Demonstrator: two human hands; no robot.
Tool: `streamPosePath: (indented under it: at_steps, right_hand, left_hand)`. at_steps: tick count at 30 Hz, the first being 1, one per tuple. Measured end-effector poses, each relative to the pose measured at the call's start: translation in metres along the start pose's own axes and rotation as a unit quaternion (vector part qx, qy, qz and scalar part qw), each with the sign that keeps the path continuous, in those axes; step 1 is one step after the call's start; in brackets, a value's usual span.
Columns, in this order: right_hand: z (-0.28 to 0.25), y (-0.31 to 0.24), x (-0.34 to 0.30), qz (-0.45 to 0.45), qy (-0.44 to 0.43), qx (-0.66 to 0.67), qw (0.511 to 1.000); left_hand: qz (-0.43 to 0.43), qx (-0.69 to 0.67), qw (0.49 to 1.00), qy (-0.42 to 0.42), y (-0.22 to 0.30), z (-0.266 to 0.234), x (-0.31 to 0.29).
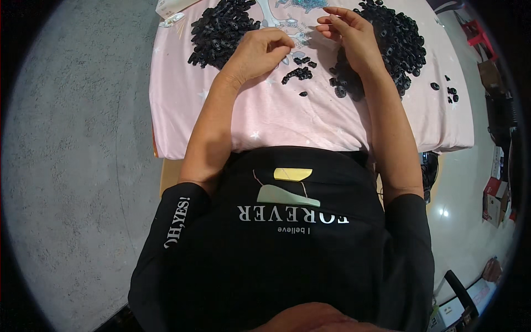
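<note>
My left hand (260, 51) is over the pink cloth, at the right edge of a heap of small black ridged parts (221, 33). Its thumb and fingers are curled together, and anything between the tips is hidden. My right hand (357, 39) hovers beside a second heap, of small round black parts (404, 44). Its fingers are loosely apart, with nothing visible in them. Between the hands lies a small scatter of black pieces (298, 73), with one lone piece (303, 94) nearer me.
The pink star-patterned cloth (310, 124) covers the table. A few loose black parts (452, 91) lie at its right side. A white box (172, 6) stands at the far left corner. A red stool (478, 39) and cartons (495, 202) are on the floor to the right.
</note>
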State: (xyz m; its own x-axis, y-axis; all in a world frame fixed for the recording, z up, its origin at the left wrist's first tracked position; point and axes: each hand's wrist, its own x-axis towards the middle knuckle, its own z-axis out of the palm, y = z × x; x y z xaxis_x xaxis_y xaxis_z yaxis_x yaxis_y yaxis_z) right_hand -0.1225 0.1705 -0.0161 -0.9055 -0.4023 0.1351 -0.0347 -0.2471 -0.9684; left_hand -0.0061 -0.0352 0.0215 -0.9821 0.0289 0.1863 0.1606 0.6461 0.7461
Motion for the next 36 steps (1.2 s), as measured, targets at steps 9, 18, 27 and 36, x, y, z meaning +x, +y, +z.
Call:
streamPosePath:
  at_steps: [9,18,27,36]
  right_hand:
    - [0.014,-0.016,-0.004,0.037,0.029,0.089,0.995]
    - [0.015,-0.021,-0.008,0.044,0.028,0.070,0.996]
    - [0.014,-0.017,-0.005,0.035,0.032,0.044,0.998]
    - [0.012,-0.014,-0.003,0.030,0.034,0.025,0.999]
  left_hand:
    - [0.061,0.039,0.996,-0.043,0.001,0.004,-0.002]
    - [0.083,0.076,0.993,-0.029,0.006,0.002,-0.002]
    - [0.102,0.029,0.984,-0.144,0.011,0.003,-0.006]
    - [0.023,0.033,0.992,-0.116,0.009,0.003,-0.004]
